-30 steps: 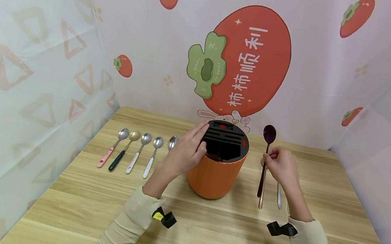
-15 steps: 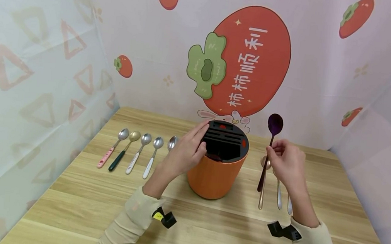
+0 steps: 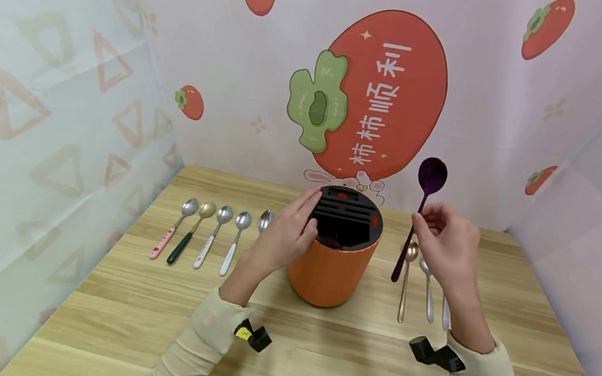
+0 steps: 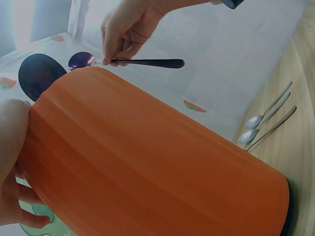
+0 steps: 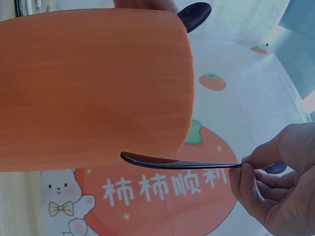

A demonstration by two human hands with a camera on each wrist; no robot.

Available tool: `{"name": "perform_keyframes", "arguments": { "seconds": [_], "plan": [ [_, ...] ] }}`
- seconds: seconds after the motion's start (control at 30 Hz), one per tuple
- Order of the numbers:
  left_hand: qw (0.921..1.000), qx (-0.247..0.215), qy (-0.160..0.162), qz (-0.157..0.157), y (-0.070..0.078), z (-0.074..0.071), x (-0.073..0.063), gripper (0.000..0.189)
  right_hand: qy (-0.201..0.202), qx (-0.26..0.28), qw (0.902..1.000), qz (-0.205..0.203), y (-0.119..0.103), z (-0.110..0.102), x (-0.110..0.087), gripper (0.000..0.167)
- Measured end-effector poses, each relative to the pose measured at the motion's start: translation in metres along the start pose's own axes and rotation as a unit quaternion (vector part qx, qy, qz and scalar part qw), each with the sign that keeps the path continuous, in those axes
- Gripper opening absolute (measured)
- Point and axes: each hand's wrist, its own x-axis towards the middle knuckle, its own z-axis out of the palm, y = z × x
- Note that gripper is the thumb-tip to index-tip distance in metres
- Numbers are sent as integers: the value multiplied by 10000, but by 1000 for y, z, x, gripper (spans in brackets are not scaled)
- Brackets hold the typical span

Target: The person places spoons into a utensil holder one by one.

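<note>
In the head view my right hand (image 3: 449, 246) pinches a dark purple long-handled spoon (image 3: 433, 175) by its stem. The spoon is raised and tilted, bowl up, right of the orange utensil holder (image 3: 328, 277). The right wrist view has the spoon's handle (image 5: 167, 162) crossing in front of the backdrop, beside the holder. My left hand (image 3: 289, 229) rests against the holder's left rim, fingers extended along it. From the holder's mouth protrudes a dark oval (image 4: 42, 76) like a spoon bowl, seen in the left wrist view.
On the wooden table (image 3: 133, 328), left of the holder, several spoons (image 3: 211, 234) lie in a row, one partly behind my left hand. To the right lie a copper spoon (image 3: 404, 286) and two silver spoons (image 3: 428, 295). Patterned cloth walls (image 3: 477, 138) stand behind and at the sides.
My right hand has lifted the purple spoon up off the copper spoon, uncovering it. Its bowl has moved up and slightly right. The left hand and holder have stayed still.
</note>
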Motion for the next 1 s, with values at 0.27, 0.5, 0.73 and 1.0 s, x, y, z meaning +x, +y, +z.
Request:
{"name": "perform_keyframes", "arguments": {
  "seconds": [0.27, 0.5, 0.73, 1.0],
  "plan": [
    [10000, -13, -8, -40, 0, 0, 0, 60, 282, 161, 9993, -200, -16, -3, 2, 9],
    [10000, -23, -6, -12, 0, 0, 0, 59, 457, 368, 9977, -349, -28, -6, 5, 11],
    [10000, -37, -4, -51, 0, 0, 0, 60, 603, 509, 9962, -359, -40, -8, 10, 12],
    [10000, -43, 3, -19, -1, 0, 1, 59, 825, 720, 9930, -435, -54, -9, 17, 16]
  ]
}}
